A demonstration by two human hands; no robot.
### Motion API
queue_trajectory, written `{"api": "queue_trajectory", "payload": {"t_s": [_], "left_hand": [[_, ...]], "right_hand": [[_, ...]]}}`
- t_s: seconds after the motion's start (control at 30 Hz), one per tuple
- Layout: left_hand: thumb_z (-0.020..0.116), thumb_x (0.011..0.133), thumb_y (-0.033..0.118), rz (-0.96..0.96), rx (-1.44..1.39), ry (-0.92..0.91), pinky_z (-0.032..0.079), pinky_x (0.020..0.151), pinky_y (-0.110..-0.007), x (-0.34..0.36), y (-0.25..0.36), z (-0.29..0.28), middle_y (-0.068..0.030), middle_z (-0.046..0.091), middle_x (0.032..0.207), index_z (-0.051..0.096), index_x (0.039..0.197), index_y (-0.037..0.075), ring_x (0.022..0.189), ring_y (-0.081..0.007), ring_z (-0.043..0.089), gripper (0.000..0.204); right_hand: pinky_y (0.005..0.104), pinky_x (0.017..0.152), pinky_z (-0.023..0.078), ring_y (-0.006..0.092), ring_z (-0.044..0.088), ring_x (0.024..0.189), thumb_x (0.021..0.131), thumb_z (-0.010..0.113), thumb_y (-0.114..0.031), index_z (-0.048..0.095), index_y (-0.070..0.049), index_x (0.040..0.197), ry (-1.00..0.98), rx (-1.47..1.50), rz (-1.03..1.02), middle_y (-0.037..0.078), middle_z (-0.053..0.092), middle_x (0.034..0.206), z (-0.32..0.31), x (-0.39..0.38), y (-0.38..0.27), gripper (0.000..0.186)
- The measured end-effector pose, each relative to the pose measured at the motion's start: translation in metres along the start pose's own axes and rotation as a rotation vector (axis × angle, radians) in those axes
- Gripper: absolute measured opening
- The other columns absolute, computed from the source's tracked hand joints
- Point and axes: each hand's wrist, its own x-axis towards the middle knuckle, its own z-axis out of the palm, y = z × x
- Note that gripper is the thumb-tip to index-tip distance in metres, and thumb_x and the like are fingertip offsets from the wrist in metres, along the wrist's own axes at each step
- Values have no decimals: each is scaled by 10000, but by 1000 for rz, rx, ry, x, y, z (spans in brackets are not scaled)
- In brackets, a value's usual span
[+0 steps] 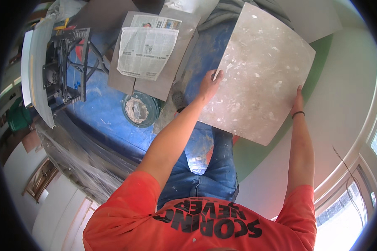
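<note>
I grip a large square beige-grey tile (pixel 262 79), marked with pale flecks, by two opposite edges. My left hand (pixel 210 83) has its fingers closed on the left edge, with the thumb along it. My right hand (pixel 297 100) holds the right edge lower down, its fingers partly hidden at the side. The tile stands tilted above my jeans, close to a wall with a green lower band (pixel 316 62). Left of my left hand, a round dark green bucket (pixel 151 113) with pale material inside sits on the blue-covered floor (pixel 96 117).
Grey boards (pixel 121 77) with a newspaper (pixel 148 54) on top lie ahead-left. A black-framed tool (pixel 83 67) with a long rail stands at far left, near plastic sheeting (pixel 79 167). Grey bundled cloth (pixel 215 14) lies beyond the tile. A white-framed window (pixel 343 205) with a hanging wire is at right.
</note>
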Motion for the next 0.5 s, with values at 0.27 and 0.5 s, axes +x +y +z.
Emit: {"api": "queue_trajectory", "payload": {"t_s": [0.27,0.5], "left_hand": [[548,976,746,-118,-226,-43,404,1048,-343,7,21,-18,-99,647,1227,633,1366,-35,1147,-184,548,877],[559,945,776,-37,-211,14,377,1142,-397,6,59,-53,-217,585,1455,550,1444,-84,1373,-270,508,994]], "right_hand": [[419,1201,381,286,469,1440,1013,567,-636,427,-13,1560,-292,344,-46,152,466,1586,8,-25,-27,841],[407,1128,452,256,608,1270,1009,577,-578,615,-21,1375,-399,520,50,114,681,1342,23,-35,-44,668]]}}
